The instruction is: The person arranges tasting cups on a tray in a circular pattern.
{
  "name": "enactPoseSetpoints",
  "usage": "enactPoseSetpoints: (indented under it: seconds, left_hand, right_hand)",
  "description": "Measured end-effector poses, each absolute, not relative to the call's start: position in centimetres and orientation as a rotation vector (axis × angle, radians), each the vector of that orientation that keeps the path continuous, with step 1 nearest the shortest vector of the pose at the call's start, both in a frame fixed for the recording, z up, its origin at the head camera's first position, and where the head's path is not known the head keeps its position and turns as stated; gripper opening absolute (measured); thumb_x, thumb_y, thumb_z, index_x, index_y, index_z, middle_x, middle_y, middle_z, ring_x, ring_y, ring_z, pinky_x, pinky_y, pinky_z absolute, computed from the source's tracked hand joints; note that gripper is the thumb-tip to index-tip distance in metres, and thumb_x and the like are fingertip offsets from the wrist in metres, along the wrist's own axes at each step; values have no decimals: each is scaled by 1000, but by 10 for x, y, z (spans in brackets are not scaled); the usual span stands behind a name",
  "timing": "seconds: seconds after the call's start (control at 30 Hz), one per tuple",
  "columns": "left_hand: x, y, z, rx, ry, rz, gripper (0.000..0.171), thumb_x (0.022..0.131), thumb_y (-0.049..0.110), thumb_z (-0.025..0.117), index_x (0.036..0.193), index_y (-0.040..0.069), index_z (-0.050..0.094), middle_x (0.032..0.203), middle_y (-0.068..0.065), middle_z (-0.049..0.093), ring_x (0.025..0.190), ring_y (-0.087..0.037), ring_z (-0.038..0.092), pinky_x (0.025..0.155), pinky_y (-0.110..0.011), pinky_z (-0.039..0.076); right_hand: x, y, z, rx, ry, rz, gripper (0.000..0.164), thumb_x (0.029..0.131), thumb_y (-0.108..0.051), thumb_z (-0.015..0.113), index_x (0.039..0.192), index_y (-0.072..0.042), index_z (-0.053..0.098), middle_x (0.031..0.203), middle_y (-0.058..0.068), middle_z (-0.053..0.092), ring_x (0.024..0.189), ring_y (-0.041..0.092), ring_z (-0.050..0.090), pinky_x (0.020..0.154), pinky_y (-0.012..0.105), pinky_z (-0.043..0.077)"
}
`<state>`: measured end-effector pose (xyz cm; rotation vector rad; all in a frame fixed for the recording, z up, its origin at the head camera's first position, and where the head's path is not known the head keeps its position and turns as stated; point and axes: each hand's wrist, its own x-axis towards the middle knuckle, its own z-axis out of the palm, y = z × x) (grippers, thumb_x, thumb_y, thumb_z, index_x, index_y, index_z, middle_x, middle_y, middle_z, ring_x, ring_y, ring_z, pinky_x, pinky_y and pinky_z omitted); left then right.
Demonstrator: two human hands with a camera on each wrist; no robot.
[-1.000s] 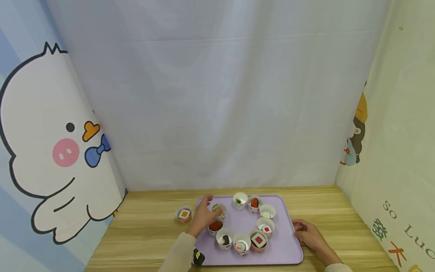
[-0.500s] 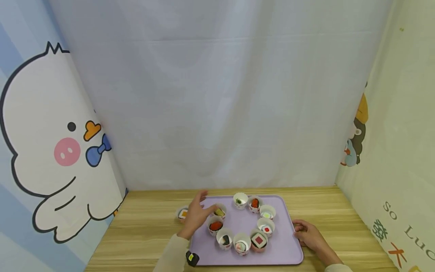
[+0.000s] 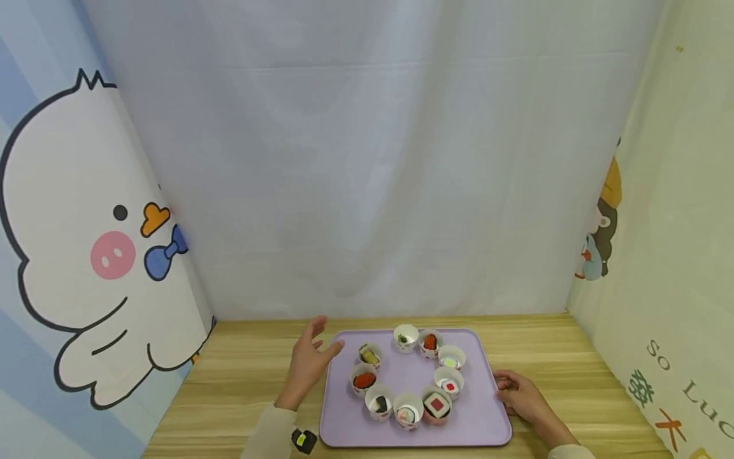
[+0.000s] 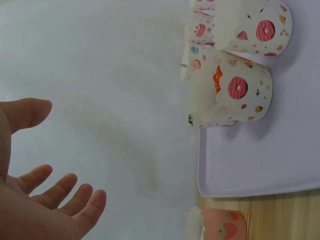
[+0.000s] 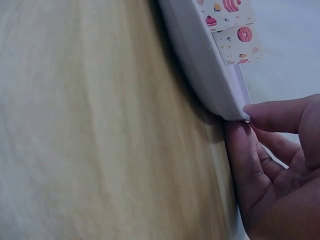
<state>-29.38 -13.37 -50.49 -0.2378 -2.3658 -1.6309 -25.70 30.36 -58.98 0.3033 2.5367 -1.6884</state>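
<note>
A lilac tray [image 3: 473,424] lies on the table with several paper baking cups in a ring, each with a small sushi-like piece inside. My left hand [image 3: 306,366] hovers beyond the tray's left edge, thumb and fingers spread, holding nothing. In the left wrist view a salmon-pink paper cup [image 4: 225,223] stands on the wood outside the tray; the hand hides it in the head view. Nearest to that hand on the tray is a cup with a yellowish piece [image 3: 369,355]. My right hand [image 3: 522,395] pinches the tray's right rim, thumb above and fingers below.
The wooden table [image 3: 229,382] ends at a pale cloth backdrop [image 3: 367,191]. Printed cloth panels stand at the left and right. A black device [image 3: 304,440] sits at the left wrist.
My left hand has drawn away from the cup with the yellowish piece, leftward off the tray, and now covers the cup outside it. The right hand has stayed at the rim.
</note>
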Motion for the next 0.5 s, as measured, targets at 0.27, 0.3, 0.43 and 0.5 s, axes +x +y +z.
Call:
enactPoseSetpoints:
  seconds: [0.27,0.3,0.43,0.5]
  left_hand:
    - [-292,-158,-503,-162,-2345,-1615,63,84,11,75,140,4,45,142,-19,51,134,-36,46,107,-53,42]
    - [-292,-161,-503,-152,-2346,-1609,64,84,11,75,140,3,45,142,-19,51,134,-36,46,107,-53,42]
    - [-292,-170,-505,-118,-2367,-1580,65,85,13,75,140,3,44,143,-20,51,135,-36,45,108,-53,41]
    - [-292,-175,-507,-108,-2381,-1568,66,85,15,75,141,3,43,144,-20,50,136,-36,44,109,-52,40]
  right_hand:
    - [-257,304,-589,300,2530,-1676,48,84,4,62,131,8,52,98,8,57,79,15,57,59,29,52]
    - [-257,304,-589,298,2529,-1677,48,84,4,61,132,8,52,98,9,57,79,15,57,58,29,52]
    - [-257,304,-589,295,2525,-1680,49,85,4,61,132,8,51,99,10,57,80,16,57,59,30,52]
    - [-257,304,-589,298,2523,-1682,49,85,4,61,132,8,51,99,10,57,80,16,57,60,31,53]
